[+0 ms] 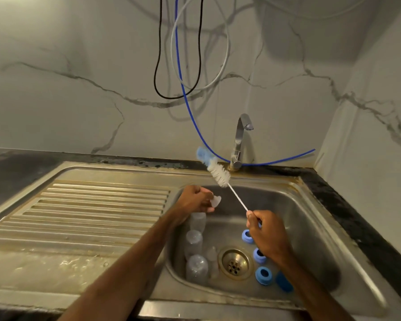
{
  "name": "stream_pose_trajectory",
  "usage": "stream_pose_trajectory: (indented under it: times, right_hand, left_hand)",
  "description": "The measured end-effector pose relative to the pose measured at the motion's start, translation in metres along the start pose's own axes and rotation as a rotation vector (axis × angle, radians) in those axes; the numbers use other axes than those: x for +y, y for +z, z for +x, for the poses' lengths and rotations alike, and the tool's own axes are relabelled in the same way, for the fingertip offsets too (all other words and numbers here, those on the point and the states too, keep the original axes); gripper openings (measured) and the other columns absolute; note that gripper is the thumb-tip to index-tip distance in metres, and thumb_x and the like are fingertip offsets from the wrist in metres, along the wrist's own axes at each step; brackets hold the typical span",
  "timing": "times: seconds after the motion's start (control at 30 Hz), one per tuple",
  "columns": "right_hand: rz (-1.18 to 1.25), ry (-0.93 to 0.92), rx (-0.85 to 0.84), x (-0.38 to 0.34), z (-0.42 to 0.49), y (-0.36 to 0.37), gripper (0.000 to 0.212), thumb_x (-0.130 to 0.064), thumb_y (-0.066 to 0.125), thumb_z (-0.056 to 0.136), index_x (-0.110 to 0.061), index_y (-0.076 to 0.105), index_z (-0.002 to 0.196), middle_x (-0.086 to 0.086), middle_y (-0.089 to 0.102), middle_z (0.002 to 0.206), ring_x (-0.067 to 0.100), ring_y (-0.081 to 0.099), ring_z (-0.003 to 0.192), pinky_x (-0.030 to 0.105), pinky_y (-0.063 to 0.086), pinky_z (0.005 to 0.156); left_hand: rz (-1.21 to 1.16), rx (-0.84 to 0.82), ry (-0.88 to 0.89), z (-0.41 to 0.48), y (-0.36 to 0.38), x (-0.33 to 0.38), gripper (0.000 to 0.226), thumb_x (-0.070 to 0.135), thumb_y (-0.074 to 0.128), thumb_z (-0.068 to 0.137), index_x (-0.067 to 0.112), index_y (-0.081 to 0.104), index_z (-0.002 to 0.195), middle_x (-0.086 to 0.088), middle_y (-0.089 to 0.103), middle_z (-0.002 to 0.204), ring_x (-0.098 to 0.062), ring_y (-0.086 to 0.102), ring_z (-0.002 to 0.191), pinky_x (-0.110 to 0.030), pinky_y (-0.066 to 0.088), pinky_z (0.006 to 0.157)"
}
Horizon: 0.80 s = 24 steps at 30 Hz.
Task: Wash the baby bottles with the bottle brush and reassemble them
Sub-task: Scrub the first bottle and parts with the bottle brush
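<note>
Left hand (196, 200) pinches a clear teat (216, 201) over the sink (306, 212). Right hand (265, 235) grips the bottle brush (219, 175), bristles slanted upward.

Pretty dim overall, with a warm yellowish-grey cast. Light seems to come from above, so the cables (158, 66) throw soft shadows on the wall (56, 100) and there's a big dark patch top right. Some glare on the tap (239, 135) and the sink (63, 262). Brush (219, 175) tip looks smeared, and the edges bow from the wide lens.
</note>
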State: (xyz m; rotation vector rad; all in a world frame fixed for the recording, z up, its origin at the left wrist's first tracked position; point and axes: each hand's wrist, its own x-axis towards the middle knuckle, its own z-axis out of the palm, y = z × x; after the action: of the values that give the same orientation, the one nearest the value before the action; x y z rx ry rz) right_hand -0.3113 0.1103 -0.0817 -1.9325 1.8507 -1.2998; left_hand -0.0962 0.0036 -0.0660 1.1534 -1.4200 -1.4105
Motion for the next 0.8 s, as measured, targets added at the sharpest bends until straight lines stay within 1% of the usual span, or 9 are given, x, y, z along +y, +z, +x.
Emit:
stream_pose_trajectory:
  times: [0.13, 0.27, 0.33, 0.43, 0.5, 0.53, 0.6, 0.7, 0.8]
  right_hand:
    - [-0.001, 0.015, -0.014, -0.005, -0.003, -0.004, 0.045, -0.02, 0.057, 0.101, -0.017, 0.055, 0.056, -0.003, 0.058, 0.052, 0.014, 0.057, 0.05, 0.045, 0.051, 0.058]
    - [0.11, 0.115, -0.056, -0.007, 0.0, -0.011, 0.043, -0.032, 0.06, 0.1, -0.018, 0.065, 0.06, 0.001, 0.063, 0.053, 0.014, 0.058, 0.047, 0.042, 0.052, 0.058]
    - [0.14, 0.135, -0.062, -0.006, 0.004, -0.016, 0.041, -0.039, 0.062, 0.099, -0.022, 0.068, 0.062, -0.001, 0.058, 0.048, 0.013, 0.051, 0.044, 0.04, 0.049, 0.056]
    - [0.169, 0.15, -0.062, -0.006, 0.006, -0.028, 0.042, -0.059, 0.063, 0.091, -0.027, 0.071, 0.064, 0.006, 0.059, 0.052, 0.023, 0.054, 0.05, 0.05, 0.053, 0.065]
    - [0.184, 0.223, -0.121, -0.006, 0.006, -0.039, 0.054, -0.079, 0.061, 0.076, -0.028, 0.072, 0.065, 0.012, 0.061, 0.056, 0.025, 0.057, 0.053, 0.05, 0.055, 0.069]
    - [0.174, 0.254, -0.161, -0.004, 0.004, -0.042, 0.056, -0.082, 0.061, 0.073, -0.029, 0.073, 0.065, 0.014, 0.064, 0.06, 0.027, 0.062, 0.056, 0.05, 0.056, 0.072]
    - [0.13, 0.267, -0.178, 0.001, -0.004, -0.046, 0.054, -0.08, 0.06, 0.076, -0.029, 0.073, 0.066, 0.012, 0.069, 0.065, 0.032, 0.068, 0.066, 0.054, 0.058, 0.079]
    - [0.105, 0.251, -0.129, 0.007, -0.02, -0.049, 0.066, -0.091, 0.055, 0.069, -0.028, 0.074, 0.067, 0.007, 0.07, 0.063, 0.028, 0.069, 0.065, 0.054, 0.058, 0.076]
    - [0.11, 0.259, -0.12, 0.006, -0.027, -0.053, 0.081, -0.093, 0.054, 0.065, -0.014, 0.072, 0.068, 0.012, 0.069, 0.063, 0.032, 0.068, 0.065, 0.053, 0.059, 0.072]
  left_hand:
    - [-0.354, -0.008, -0.064, 0.012, -0.006, -0.001, 0.03, 0.019, 0.062, 0.1, -0.004, 0.067, 0.118, -0.02, 0.074, 0.111, -0.023, 0.071, 0.09, -0.032, 0.059, 0.08]
    - [-0.511, 0.006, -0.11, 0.017, -0.003, -0.008, 0.034, 0.026, 0.06, 0.102, -0.001, 0.066, 0.123, -0.017, 0.074, 0.105, -0.015, 0.066, 0.077, -0.024, 0.058, 0.069]
    - [-0.63, 0.004, -0.131, 0.016, -0.006, -0.003, 0.031, 0.024, 0.059, 0.103, 0.001, 0.067, 0.122, -0.014, 0.076, 0.105, -0.016, 0.068, 0.082, -0.024, 0.06, 0.07]
    - [-0.794, -0.026, -0.148, 0.016, -0.014, 0.002, 0.031, 0.022, 0.054, 0.105, 0.001, 0.063, 0.126, -0.017, 0.074, 0.117, -0.022, 0.073, 0.098, -0.027, 0.063, 0.074]
    - [-0.861, -0.006, -0.164, 0.014, -0.02, 0.001, 0.032, 0.02, 0.053, 0.106, 0.0, 0.059, 0.13, -0.02, 0.073, 0.119, -0.026, 0.075, 0.1, -0.03, 0.063, 0.073]
    - [-0.887, 0.021, -0.161, 0.014, -0.022, 0.001, 0.033, 0.018, 0.054, 0.105, 0.0, 0.057, 0.132, -0.021, 0.073, 0.119, -0.027, 0.076, 0.1, -0.03, 0.063, 0.072]
    - [-0.921, 0.084, -0.134, 0.014, -0.025, 0.001, 0.034, 0.014, 0.054, 0.104, -0.001, 0.055, 0.135, -0.021, 0.073, 0.117, -0.028, 0.076, 0.096, -0.031, 0.063, 0.069]
    - [-0.943, 0.151, -0.12, 0.017, -0.028, 0.002, 0.036, 0.012, 0.05, 0.105, 0.0, 0.053, 0.139, -0.018, 0.072, 0.116, -0.026, 0.076, 0.094, -0.032, 0.063, 0.068]
    - [-0.939, 0.208, -0.107, 0.018, -0.031, -0.001, 0.036, 0.016, 0.053, 0.106, 0.001, 0.054, 0.139, -0.018, 0.07, 0.123, -0.029, 0.074, 0.105, -0.035, 0.064, 0.076]
